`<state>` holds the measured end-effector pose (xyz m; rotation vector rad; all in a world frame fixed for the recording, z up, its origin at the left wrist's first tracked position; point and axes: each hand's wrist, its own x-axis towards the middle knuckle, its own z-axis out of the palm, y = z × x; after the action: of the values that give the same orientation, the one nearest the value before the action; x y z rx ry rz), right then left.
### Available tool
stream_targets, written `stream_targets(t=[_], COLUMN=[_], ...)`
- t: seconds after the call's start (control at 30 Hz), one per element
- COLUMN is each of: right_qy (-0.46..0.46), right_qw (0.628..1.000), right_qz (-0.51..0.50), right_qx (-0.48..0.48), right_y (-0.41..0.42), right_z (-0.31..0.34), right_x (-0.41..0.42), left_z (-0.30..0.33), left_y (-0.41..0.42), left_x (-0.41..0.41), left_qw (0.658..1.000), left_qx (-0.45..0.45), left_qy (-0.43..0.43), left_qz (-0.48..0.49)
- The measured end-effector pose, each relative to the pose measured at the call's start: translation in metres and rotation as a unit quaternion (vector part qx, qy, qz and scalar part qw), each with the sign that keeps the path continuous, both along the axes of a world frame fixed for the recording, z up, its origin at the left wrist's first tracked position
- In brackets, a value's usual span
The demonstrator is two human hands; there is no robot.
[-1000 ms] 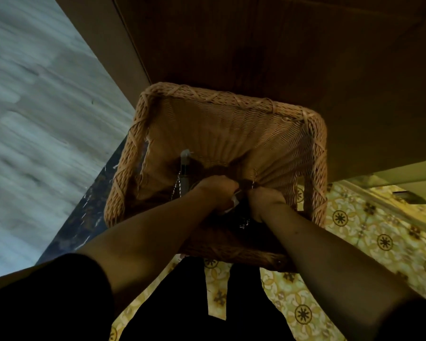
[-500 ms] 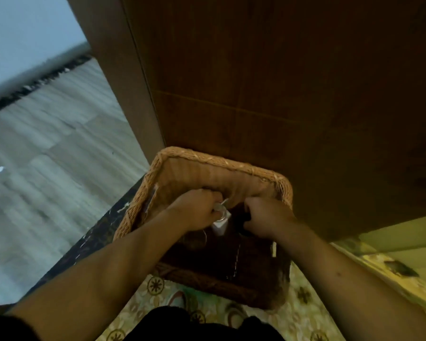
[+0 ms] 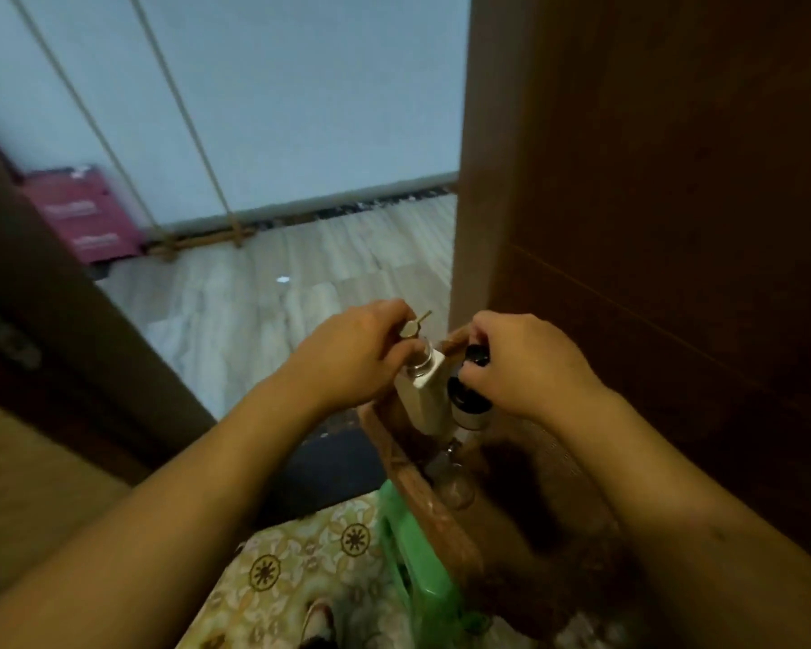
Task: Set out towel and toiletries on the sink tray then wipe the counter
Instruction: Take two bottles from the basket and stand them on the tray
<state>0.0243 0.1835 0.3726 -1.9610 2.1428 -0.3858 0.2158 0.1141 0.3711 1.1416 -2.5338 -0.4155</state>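
My left hand [image 3: 353,352] grips a square cream pump bottle [image 3: 423,399] by its neck, its gold pump head poking out above my fingers. My right hand [image 3: 525,363] holds a round bottle with a black pump cap [image 3: 470,405]. Both bottles hang side by side above the wicker basket [image 3: 445,522], which sits low and blurred below my wrists. A clear glass bottle [image 3: 455,484] shows inside the basket under them. No towel, tray or counter is in view.
A brown wooden door [image 3: 666,227] rises close on the right. A green plastic stool [image 3: 417,583] stands under the basket on patterned floor tiles [image 3: 300,564]. Beyond the doorway lie a pale wood floor [image 3: 272,302], a white wall and a pink box [image 3: 90,213].
Both hands have risen out of the basket, each lifting a bottle clear of it. The view has tilted up from the basket toward the doorway.
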Motion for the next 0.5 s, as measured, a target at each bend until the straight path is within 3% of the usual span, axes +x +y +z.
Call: stream_targets(t=[0.23, 0.5], right_qy=[-0.044, -0.036], right_qw=[0.984, 0.933], right_qz=[0.165, 0.358], right_qx=[-0.054, -0.017], right_y=[-0.026, -0.021], right_z=[0.049, 0.038], right_x=[0.121, 0.318], left_z=[0.053, 0.044], left_y=[0.046, 0.141], left_x=[0.145, 0.346], left_qw=[0.981, 0.925], left_qx=[-0.02, -0.025], left_qy=[0.029, 0.028], left_qz=[0.191, 0.377])
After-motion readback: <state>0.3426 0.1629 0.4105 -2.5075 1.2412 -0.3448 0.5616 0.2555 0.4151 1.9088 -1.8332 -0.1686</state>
